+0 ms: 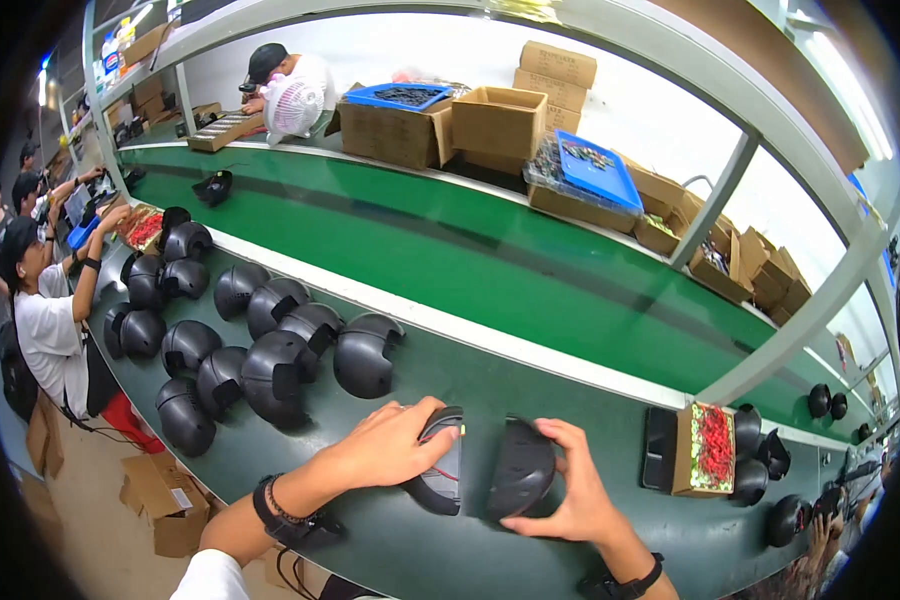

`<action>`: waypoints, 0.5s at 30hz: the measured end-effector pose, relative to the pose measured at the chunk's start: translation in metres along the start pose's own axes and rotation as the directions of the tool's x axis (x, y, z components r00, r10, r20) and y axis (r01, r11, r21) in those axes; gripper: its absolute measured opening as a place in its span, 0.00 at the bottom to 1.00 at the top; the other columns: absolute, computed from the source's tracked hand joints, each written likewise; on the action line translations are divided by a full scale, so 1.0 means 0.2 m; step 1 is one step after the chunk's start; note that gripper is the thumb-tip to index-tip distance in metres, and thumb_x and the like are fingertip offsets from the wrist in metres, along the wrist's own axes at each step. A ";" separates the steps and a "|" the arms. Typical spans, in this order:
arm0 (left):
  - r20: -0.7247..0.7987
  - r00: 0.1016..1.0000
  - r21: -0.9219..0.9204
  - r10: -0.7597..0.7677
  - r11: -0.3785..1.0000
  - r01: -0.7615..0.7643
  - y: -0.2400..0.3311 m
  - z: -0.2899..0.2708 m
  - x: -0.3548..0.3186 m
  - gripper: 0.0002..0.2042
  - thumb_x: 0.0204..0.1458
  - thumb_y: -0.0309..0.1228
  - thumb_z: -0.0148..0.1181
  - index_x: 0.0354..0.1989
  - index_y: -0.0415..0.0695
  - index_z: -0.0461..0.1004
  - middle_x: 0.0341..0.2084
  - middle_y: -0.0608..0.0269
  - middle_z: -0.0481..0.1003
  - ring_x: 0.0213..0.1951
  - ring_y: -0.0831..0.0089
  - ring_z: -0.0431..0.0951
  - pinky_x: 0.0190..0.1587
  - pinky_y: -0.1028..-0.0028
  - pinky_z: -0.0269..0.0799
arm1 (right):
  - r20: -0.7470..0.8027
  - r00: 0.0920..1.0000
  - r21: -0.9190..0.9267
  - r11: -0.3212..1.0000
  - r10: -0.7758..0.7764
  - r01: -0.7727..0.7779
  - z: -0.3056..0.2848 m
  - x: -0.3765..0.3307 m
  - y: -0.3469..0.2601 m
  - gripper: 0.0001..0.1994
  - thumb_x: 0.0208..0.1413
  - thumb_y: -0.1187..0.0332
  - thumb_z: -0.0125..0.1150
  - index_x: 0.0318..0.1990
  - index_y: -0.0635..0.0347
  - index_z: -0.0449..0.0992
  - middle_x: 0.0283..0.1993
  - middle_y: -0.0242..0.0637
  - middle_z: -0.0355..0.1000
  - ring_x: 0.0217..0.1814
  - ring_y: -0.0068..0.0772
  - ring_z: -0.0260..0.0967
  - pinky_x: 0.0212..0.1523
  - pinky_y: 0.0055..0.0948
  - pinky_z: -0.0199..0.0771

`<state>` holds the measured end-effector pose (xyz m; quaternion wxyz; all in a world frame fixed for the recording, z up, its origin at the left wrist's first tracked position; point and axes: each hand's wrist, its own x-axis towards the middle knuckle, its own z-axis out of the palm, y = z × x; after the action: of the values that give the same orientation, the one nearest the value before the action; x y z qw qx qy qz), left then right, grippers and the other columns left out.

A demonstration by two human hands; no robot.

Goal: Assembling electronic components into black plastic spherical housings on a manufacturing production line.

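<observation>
My left hand (395,447) lies over a black rounded shell half (442,490), fingers wrapped on its upper edge. That half's flat grey inner side shows, with a bit of red wire near the fingertips. My right hand (582,490) grips a second black shell half (522,468) between thumb and fingers, its curved, slotted outside in view. A narrow gap separates the two halves just above the green bench top. To the left stand several black rounded housings (275,375) with notched openings.
An open box of small red parts (712,450) stands right of my right hand, beside a black tray (659,448) and more black housings (750,480). Beyond the bench runs a green conveyor belt (420,240). A co-worker (55,305) works at the far left end.
</observation>
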<state>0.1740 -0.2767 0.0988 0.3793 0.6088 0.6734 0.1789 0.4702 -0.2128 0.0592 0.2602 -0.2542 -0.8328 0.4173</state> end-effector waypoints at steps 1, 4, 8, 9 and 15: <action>0.008 1.000 0.027 0.023 0.999 -0.023 0.01 0.03 0.01 0.25 0.67 0.44 0.56 0.65 0.38 0.71 0.46 0.41 0.82 0.52 0.44 0.82 0.56 0.54 0.75 | 0.034 0.999 -0.034 0.999 -0.032 0.033 0.03 -0.02 -0.01 0.61 0.37 0.58 0.90 0.76 0.60 0.52 0.74 0.56 0.51 0.78 0.57 0.54 0.73 0.52 0.67; -0.055 0.967 -0.028 0.250 0.967 -0.251 -0.06 0.15 0.07 0.25 0.67 0.41 0.56 0.67 0.39 0.70 0.54 0.42 0.80 0.58 0.46 0.79 0.62 0.56 0.73 | 0.090 0.995 -0.120 0.991 -0.044 0.055 0.07 -0.03 -0.05 0.63 0.39 0.58 0.88 0.78 0.65 0.46 0.76 0.60 0.45 0.79 0.61 0.50 0.77 0.52 0.62; -0.006 0.947 -0.374 0.320 0.878 -0.299 -0.06 0.25 0.12 0.24 0.66 0.36 0.56 0.68 0.38 0.69 0.60 0.44 0.78 0.61 0.50 0.78 0.65 0.57 0.72 | 0.080 0.992 -0.067 0.992 -0.099 0.105 0.14 -0.03 0.04 0.67 0.40 0.56 0.87 0.79 0.66 0.39 0.79 0.63 0.39 0.83 0.66 0.43 0.79 0.54 0.57; -0.021 0.945 -0.415 0.327 0.857 -0.306 -0.06 0.26 0.13 0.23 0.66 0.34 0.56 0.67 0.38 0.70 0.59 0.46 0.78 0.61 0.52 0.78 0.65 0.59 0.71 | 0.077 0.993 -0.062 0.993 -0.091 0.096 0.16 -0.04 0.05 0.67 0.40 0.56 0.87 0.79 0.66 0.39 0.79 0.63 0.39 0.83 0.66 0.43 0.79 0.54 0.57; -0.061 0.954 -0.573 0.294 0.772 -0.275 -0.08 0.29 0.14 0.21 0.64 0.29 0.57 0.64 0.38 0.73 0.56 0.51 0.80 0.59 0.61 0.80 0.64 0.63 0.73 | -0.001 0.991 0.001 0.991 -0.137 0.137 0.21 -0.05 0.06 0.65 0.40 0.53 0.90 0.77 0.63 0.43 0.79 0.69 0.43 0.83 0.70 0.44 0.78 0.60 0.56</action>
<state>0.2066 -0.2660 0.0412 0.5246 0.5633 0.4816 0.4191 0.4533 -0.2368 0.0252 0.2888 -0.1964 -0.8480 0.3986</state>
